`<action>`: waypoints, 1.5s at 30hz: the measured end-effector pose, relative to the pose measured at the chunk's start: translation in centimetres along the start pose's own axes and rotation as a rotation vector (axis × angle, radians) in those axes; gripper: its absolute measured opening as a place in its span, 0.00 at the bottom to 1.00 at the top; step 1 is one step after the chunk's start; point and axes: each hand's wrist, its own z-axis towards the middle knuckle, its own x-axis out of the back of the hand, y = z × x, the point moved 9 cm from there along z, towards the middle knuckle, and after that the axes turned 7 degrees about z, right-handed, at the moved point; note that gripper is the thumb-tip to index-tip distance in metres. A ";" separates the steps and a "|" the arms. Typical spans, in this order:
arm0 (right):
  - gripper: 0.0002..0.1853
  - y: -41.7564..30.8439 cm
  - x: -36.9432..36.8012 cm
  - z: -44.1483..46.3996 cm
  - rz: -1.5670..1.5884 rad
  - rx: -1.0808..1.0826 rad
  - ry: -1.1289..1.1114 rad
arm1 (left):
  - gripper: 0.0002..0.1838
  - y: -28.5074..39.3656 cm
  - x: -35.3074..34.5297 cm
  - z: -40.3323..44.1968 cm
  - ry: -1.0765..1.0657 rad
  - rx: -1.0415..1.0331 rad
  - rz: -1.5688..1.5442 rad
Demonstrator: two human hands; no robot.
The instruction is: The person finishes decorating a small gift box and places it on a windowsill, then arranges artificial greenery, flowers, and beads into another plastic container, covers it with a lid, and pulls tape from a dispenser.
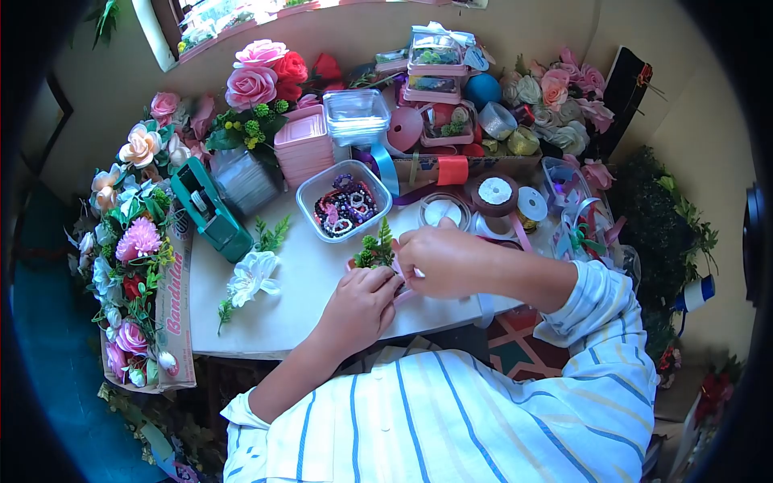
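Note:
My left hand (364, 302) is closed near the table's front edge, its fingers bent around the base of a green artificial sprig (375, 248). Just to its right, my right hand (435, 259) is closed in a pinch, and what its fingertips hold is hidden. A strip of something pink (405, 295) shows beneath the two hands; its shape is mostly covered. Behind the hands sits a clear plastic tub (304, 216) of beads and bracelets. On the tabletop to the left lies a white artificial flower (254, 278) with green leaves.
A green tape dispenser (211, 211) and a cardboard box (179, 322) of artificial flowers stand left. Stacked pink trays (303, 153) and clear containers (357, 113) are at the back. Ribbon spools (493, 193) crowd the right side of the white table (241, 334).

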 end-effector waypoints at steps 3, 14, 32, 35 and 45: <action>0.03 -1.3 0.4 -0.6 -0.079 0.031 0.027 | 0.20 0.3 0.1 0.0 0.004 -0.014 -0.014; 0.03 1.6 -0.3 1.0 0.007 -0.024 0.071 | 0.18 0.4 0.2 0.0 0.037 -0.024 0.005; 0.07 2.8 -1.0 2.2 0.028 -0.078 0.101 | 0.16 0.3 0.9 -0.1 0.088 -0.041 -0.071; 0.08 3.3 -1.4 2.2 0.159 -0.091 0.067 | 0.16 0.3 0.9 -0.1 0.085 -0.045 -0.068; 0.10 0.4 -0.3 -0.2 0.185 0.342 0.186 | 0.10 -0.2 1.4 -0.6 0.175 -0.013 -0.110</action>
